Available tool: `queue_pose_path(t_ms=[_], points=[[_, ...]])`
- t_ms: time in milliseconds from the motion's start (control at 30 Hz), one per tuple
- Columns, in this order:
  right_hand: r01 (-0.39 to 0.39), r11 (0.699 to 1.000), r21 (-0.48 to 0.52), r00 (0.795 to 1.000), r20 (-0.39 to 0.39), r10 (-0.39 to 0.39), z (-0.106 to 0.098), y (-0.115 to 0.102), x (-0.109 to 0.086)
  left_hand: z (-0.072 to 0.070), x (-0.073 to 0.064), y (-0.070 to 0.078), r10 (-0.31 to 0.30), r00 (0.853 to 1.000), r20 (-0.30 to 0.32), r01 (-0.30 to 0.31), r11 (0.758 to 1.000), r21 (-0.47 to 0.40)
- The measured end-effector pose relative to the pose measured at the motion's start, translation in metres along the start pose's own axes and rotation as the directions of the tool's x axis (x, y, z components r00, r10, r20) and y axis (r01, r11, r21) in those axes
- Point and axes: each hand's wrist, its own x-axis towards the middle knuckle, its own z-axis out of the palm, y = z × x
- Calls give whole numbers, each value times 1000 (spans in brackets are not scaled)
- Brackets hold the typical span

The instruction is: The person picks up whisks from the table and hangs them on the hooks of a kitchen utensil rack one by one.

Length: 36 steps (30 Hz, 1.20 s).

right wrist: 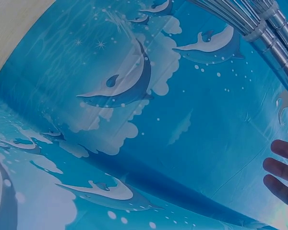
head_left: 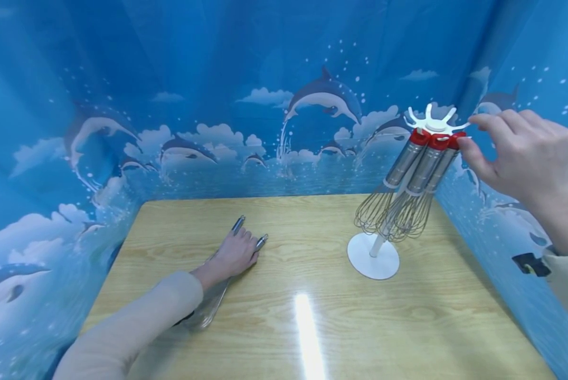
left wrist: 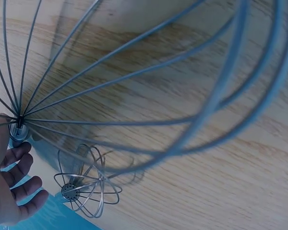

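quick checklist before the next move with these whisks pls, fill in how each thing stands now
1. White stand upright on the table: ok.
2. Bare hook on the stand: ok, there is one toward the back.
3. Rightmost red-ended whisk fully seated: cannot tell; fingers are close to its top.
4. Right hand well clear of the hooks: not ok; thumb and index finger are right at the rightmost one.
5. Firm left hand grip on the clear-ended whisk: cannot tell; the hand covers most of the handle.
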Motion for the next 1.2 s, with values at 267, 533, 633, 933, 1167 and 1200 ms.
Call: queue_pose_path(t_ms=[267,533,633,933,1167,1200], points=[[-9,1000,1,1000,2,9,0,-1,1,-3,1,2,-15,1000,5,15,1000,7],[-10,1000,0,1000,-4,10,0,-1,0,-13,1,4,-29,999,-43,28,1000,-14],[-7,1000,-4,1000,-1,7,0,-1,1,-17,1,5,-25,997,-74,23,1000,-19],[5,1000,-4,1000,-2,-5,0,-2,2,-28,3,8,-23,994,-103,23,1000,1],[6,1000,2,1000,-18,-6,1,-1,2,-36,5,8,-8,984,-179,6,1000,-12],[7,1000,2,1000,-21,-7,1,-1,2,-37,5,8,-8,982,-187,6,1000,-12]])
